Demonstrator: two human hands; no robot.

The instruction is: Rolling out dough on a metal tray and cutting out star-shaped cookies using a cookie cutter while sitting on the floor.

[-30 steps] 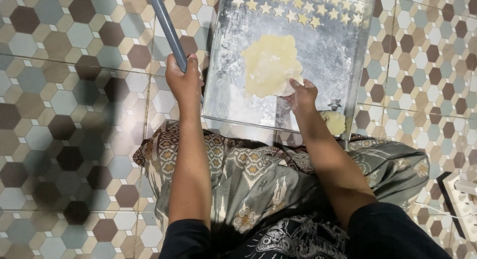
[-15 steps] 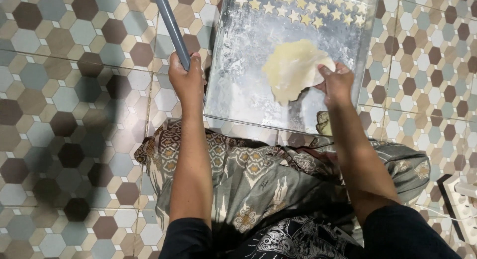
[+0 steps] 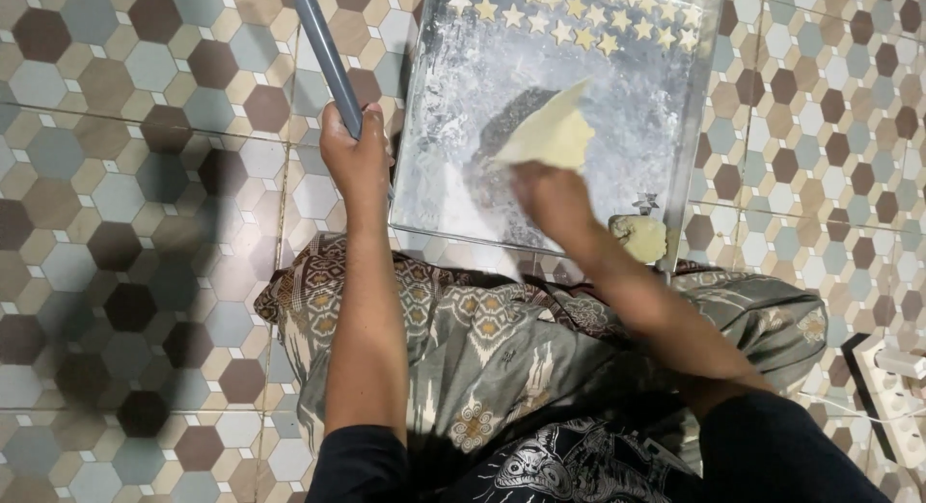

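A floured metal tray lies on the tiled floor in front of me. My right hand holds a thin sheet of pale dough by its near edge and has it lifted off the tray, so it casts a dark shadow on the flour. The hand is blurred. My left hand grips a grey pipe that slants up and away just left of the tray. Small star-shaped dough pieces line the tray's far edge. A lump of dough rests at the tray's near right corner.
My lap is covered with a patterned grey and brown cloth. A white power strip with a cable lies on the floor at the lower right. Hexagon-patterned tiles surround the tray.
My right hand slid from the sheet's near edge to its right side, then took hold and lifted the flat dough off the tray. My left hand has stayed on the pipe.
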